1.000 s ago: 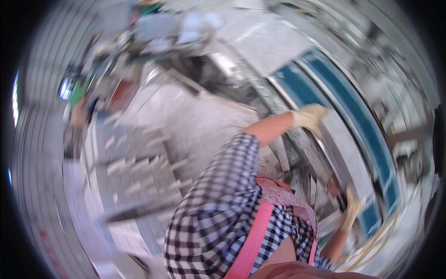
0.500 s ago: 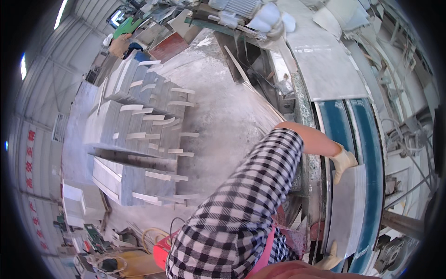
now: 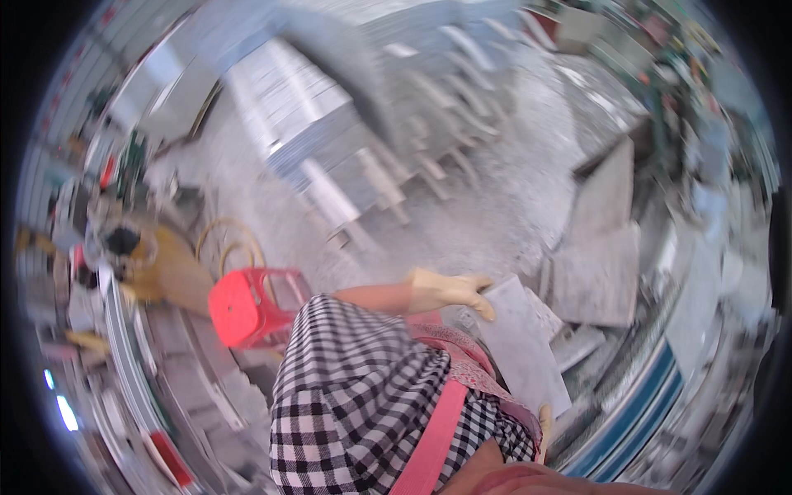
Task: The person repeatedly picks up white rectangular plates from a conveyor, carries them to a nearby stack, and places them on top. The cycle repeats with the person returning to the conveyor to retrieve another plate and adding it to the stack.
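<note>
My left hand, in a yellow glove, grips the upper edge of a flat grey stone slab held in front of my body. My right hand, also gloved, is only partly visible at the slab's lower edge and seems to support it from below. My checked sleeve and a pink apron fill the lower middle of the view. The slab is tilted, its long side running from upper left to lower right.
A red plastic stool stands left of me, with a yellow hose loop behind it. Stacks of grey slabs fill the top. More slabs lie at right beside a blue-edged machine bed. A person in yellow is at left.
The view has swung round sharply. My hands, earlier stretched out at the blue-edged machine bed, now hold a grey slab close to my body.
</note>
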Tool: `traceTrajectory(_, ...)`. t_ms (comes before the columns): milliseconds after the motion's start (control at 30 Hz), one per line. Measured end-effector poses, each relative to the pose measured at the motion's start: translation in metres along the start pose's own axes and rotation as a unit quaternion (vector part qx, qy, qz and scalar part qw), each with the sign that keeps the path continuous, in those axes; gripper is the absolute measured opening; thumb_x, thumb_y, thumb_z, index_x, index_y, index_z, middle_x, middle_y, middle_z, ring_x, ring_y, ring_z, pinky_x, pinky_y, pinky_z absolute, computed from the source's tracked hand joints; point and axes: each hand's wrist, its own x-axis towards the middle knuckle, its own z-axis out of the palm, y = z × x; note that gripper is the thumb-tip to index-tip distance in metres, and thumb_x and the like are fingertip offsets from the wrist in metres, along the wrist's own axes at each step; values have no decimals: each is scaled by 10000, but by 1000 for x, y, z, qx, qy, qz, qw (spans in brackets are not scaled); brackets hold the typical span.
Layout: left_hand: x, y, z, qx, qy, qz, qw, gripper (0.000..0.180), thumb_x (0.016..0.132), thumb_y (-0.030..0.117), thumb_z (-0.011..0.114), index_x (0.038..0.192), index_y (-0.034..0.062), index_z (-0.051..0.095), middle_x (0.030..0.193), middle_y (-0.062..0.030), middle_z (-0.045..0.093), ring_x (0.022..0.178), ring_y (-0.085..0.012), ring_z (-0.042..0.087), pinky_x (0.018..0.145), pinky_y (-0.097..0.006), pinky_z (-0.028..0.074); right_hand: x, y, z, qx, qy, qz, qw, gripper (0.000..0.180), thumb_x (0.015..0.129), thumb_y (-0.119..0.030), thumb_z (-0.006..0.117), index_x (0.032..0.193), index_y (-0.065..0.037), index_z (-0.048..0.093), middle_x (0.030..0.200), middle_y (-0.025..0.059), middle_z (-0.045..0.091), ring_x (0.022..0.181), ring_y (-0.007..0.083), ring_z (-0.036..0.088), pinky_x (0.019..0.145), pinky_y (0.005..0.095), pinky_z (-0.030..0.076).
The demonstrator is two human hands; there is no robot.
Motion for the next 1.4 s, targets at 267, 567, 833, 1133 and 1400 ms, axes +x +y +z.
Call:
traceTrajectory(267,-254,-129,-108,-231,405,99,879,749,715,209,820,1341,-64,513,1312,-162,590,1199,-248,565,1032,-358,429,68,-24,296,-360,-286,-173,871,504,889,-19,559,1386,-21,482,1363,215,538,1261,316,533,1070,413,417)
traceTrajectory(567,-434,-162,-165,-329,576,166,730,820,693,171,814,1380,-82,446,1291,-173,597,1207,-262,569,1039,-377,434,24,-4,607,-242,-391,0,888,628,782,-166,695,1343,53,518,1239,156,635,1098,256,644,961,373,503)
traceTrajectory(833,-480,-198,-278,-345,605,216,684,867,695,181,833,1413,-73,418,1370,-180,548,1252,-289,541,1057,-405,426,35,11,754,-226,-452,-36,862,653,751,-136,697,1346,58,513,1240,157,636,1091,262,649,931,364,526)
traceTrajectory(1133,-547,-229,-428,-390,547,195,715,831,718,154,801,1400,-102,400,1353,-222,552,1272,-312,529,1087,-428,407,38,48,889,-247,-389,-19,887,662,750,-96,687,1366,53,497,1266,169,622,1147,268,616,979,359,492)
traceTrajectory(1400,-634,-269,-631,-397,478,181,762,806,726,159,806,1399,-73,431,1342,-203,564,1250,-285,538,1069,-407,418,26,119,1049,-244,-269,-60,930,680,766,-106,713,1385,51,480,1288,176,607,1172,275,598,994,374,483)
